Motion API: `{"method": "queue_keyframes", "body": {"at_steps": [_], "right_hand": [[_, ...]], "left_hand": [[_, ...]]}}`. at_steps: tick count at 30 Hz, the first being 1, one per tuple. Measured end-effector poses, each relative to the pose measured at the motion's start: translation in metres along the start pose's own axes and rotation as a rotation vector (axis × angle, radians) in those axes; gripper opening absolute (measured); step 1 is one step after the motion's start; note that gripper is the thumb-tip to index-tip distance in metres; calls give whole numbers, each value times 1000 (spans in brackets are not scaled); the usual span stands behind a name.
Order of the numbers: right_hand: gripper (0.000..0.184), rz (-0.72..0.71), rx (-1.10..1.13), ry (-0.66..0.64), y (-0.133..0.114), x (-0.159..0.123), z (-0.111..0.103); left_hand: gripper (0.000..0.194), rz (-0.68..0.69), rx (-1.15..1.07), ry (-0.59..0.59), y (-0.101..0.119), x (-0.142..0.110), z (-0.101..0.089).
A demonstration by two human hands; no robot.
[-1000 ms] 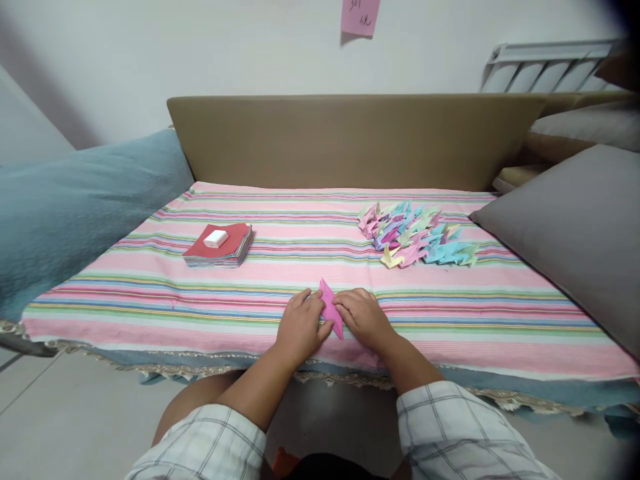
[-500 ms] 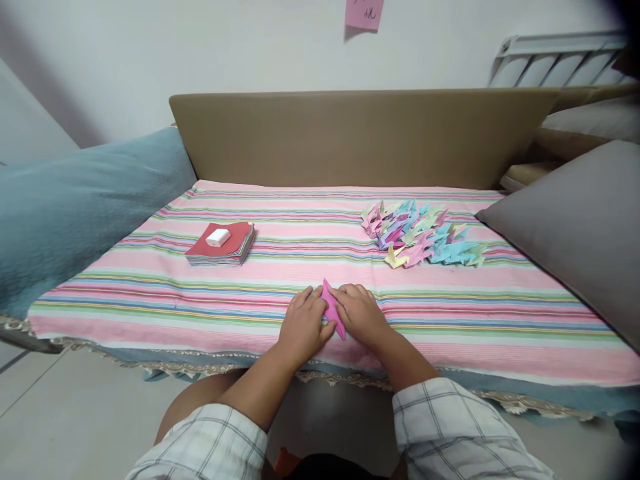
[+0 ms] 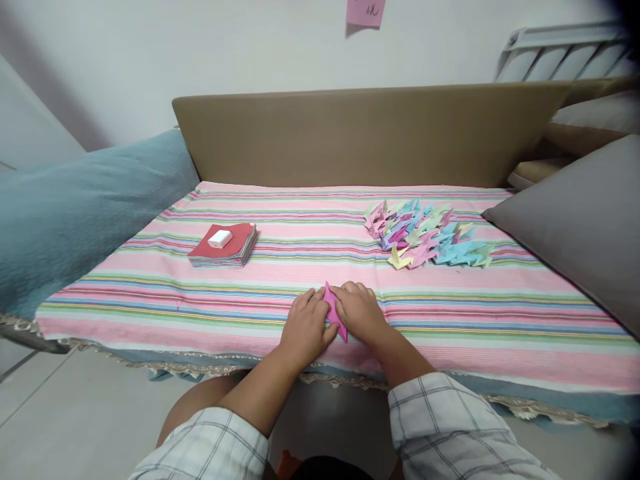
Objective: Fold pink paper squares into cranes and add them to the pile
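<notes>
A bright pink piece of folded paper (image 3: 333,315), narrow and pointed at both ends, lies on the striped cloth (image 3: 300,267) near its front edge. My left hand (image 3: 306,328) holds its left side, with thumb and fingers on the paper. From the right, my right hand (image 3: 361,312) presses on it, fingertips at its upper part and along its right edge. Both hands partly cover the paper. Beyond them to the right lies a heap of folded paper cranes (image 3: 425,237) in pink, blue, green, yellow and purple.
A stack of coloured paper sheets (image 3: 223,250), red on top, sits at the left with a small white block (image 3: 220,239) on it. Grey cushions (image 3: 580,220) lean at the right, a blue-covered armrest (image 3: 100,200) stands at the left, and a brown backrest (image 3: 350,140) runs behind.
My right hand's fingers have slid slightly up along the paper's right edge, covering more of it. The paper stays between both hands. The whole view has shifted a little.
</notes>
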State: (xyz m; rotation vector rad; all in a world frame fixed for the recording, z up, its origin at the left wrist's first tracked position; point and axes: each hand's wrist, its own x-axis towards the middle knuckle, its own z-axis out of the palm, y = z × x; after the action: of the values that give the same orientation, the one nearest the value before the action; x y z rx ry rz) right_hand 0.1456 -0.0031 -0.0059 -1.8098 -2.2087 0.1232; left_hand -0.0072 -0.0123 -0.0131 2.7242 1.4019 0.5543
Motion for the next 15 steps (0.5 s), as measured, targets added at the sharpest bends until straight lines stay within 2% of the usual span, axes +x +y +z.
{"method": "queue_keyframes", "body": {"at_steps": [5, 15], "right_hand": [[38, -10, -16, -8, 1, -2, 0], [37, -4, -38, -14, -1, -3, 0]], "left_hand": [[24, 39, 54, 50, 1, -2, 2], [31, 80, 186, 48, 4, -3, 3]]}}
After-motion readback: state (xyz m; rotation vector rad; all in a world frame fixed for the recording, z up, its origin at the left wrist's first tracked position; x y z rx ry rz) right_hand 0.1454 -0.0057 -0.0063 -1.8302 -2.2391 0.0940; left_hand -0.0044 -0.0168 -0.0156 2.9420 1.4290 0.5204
